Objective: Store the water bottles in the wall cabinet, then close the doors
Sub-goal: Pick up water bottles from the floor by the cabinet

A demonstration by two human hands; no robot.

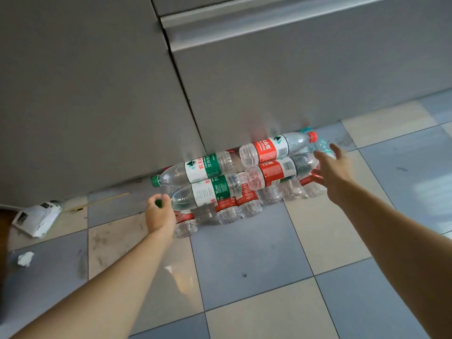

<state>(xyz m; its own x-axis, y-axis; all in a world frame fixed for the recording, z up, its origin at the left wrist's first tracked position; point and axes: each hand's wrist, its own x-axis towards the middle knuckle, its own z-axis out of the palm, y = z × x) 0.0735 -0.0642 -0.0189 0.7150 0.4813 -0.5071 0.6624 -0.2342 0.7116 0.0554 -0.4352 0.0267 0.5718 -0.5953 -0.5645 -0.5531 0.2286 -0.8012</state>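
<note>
Water bottles (234, 182): clear ribbed plastic, green and red labels, stacked on checkered tile floor (256, 260) against grey cabinet door (281, 89). Left grip (159, 214) closed around green cap at stack's left end. Right grip (333, 171) open, empty, at right end.

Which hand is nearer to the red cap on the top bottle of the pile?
The right hand. It reaches with fingers spread just right of and below the red cap, not touching it. The left hand is far across the pile, its grip closed on a green cap.
</note>
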